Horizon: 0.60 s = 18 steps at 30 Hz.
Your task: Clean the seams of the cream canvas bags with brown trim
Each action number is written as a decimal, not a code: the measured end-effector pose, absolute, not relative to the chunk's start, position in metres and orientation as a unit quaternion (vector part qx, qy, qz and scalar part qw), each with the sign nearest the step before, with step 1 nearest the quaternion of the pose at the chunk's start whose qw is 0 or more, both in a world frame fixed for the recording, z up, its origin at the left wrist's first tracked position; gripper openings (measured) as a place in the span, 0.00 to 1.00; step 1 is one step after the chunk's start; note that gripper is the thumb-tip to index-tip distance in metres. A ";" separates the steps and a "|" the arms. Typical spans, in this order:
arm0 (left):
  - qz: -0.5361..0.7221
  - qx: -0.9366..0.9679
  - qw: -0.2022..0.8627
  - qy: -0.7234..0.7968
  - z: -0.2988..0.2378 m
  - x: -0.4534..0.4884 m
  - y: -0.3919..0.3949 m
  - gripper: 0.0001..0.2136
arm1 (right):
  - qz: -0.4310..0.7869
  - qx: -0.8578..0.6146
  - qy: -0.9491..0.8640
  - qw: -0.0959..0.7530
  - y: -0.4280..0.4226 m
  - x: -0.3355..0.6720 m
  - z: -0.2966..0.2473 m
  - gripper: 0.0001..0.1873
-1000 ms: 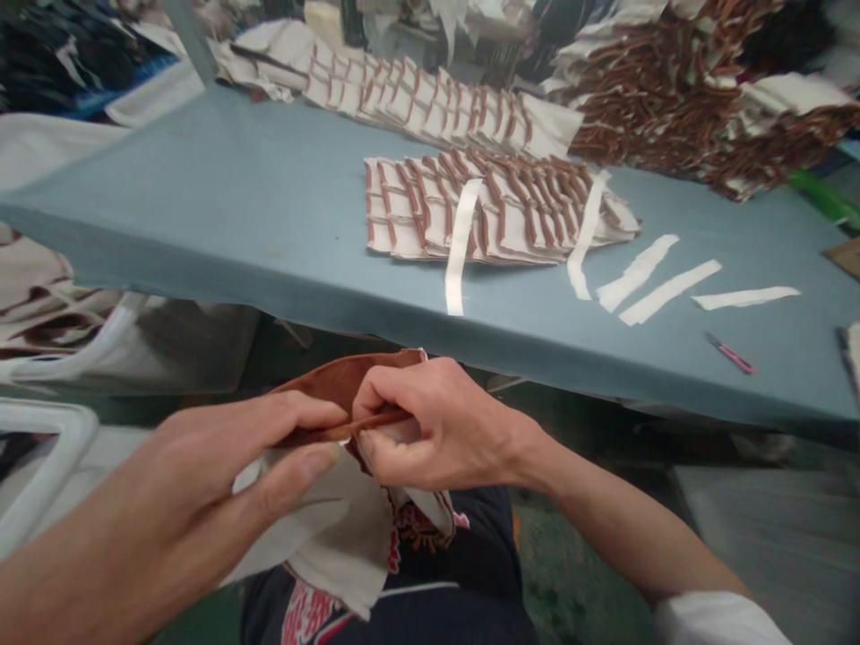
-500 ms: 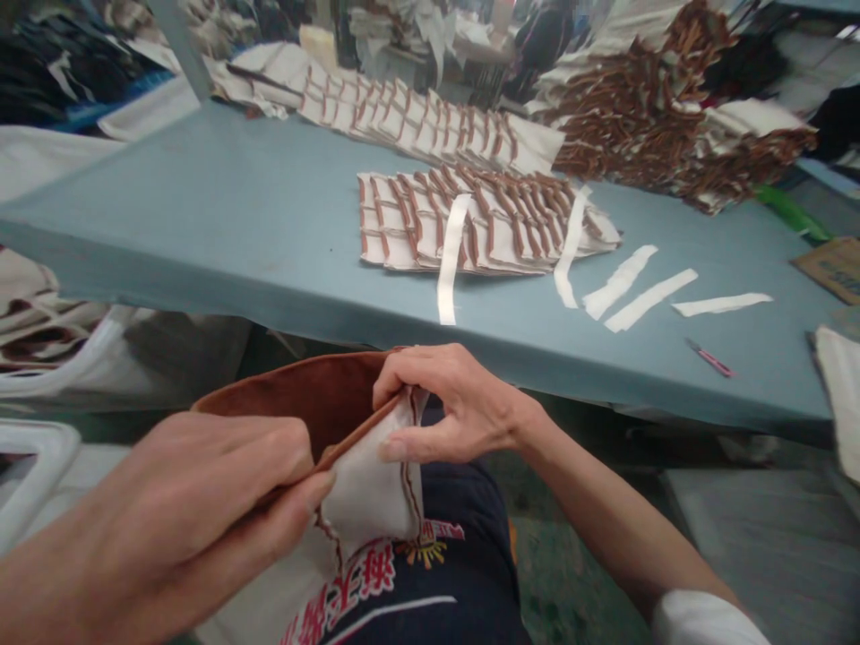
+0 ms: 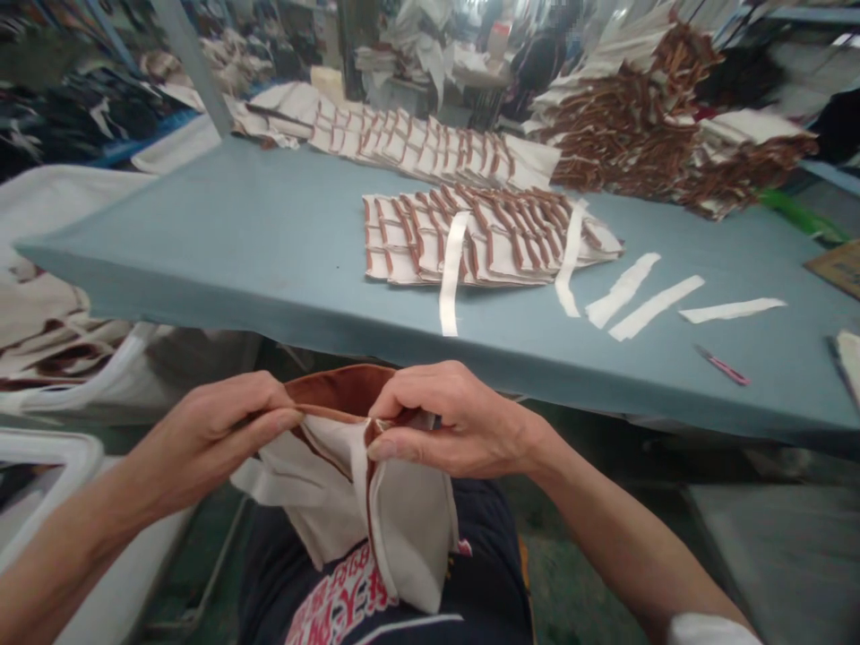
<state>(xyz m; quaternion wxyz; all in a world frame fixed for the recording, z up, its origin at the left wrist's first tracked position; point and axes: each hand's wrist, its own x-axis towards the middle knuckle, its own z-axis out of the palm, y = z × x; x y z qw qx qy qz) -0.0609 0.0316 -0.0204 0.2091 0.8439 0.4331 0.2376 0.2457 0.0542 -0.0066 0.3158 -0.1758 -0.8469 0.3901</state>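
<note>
A cream fabric bag piece [image 3: 409,520] with a brown lining hangs over my lap, between my two hands. My left hand [image 3: 235,417] pinches its brown-edged rim on the left side. On the right, my right hand [image 3: 443,421] grips the same rim at a seam, thumb in front and fingers behind. The brown inside [image 3: 342,387] shows behind the rim. A loose cream flap sticks out below my left hand. The fingertips inside the fabric are hidden.
Ahead is a blue-covered table [image 3: 288,242] with a row of cream and brown sewn pieces [image 3: 497,237], white strips [image 3: 658,306] and pink-handled snips [image 3: 722,365]. A tall stack [image 3: 624,116] stands back right. White bins [image 3: 47,439] are at lower left.
My left hand has moved away and slid along the rim, farther from the camera. The bag piece has turned and hangs lower, showing more cream outside. My right hand keeps its grip.
</note>
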 end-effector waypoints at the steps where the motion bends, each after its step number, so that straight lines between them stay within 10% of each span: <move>1: 0.250 0.837 0.218 0.434 -0.021 -0.059 0.031 0.10 | 0.392 -0.176 -0.847 0.312 0.055 0.247 -0.007 0.16; 18: 0.218 0.831 0.350 0.373 0.001 -0.010 0.043 0.10 | 0.119 -0.293 -0.930 0.188 0.053 0.237 -0.004 0.16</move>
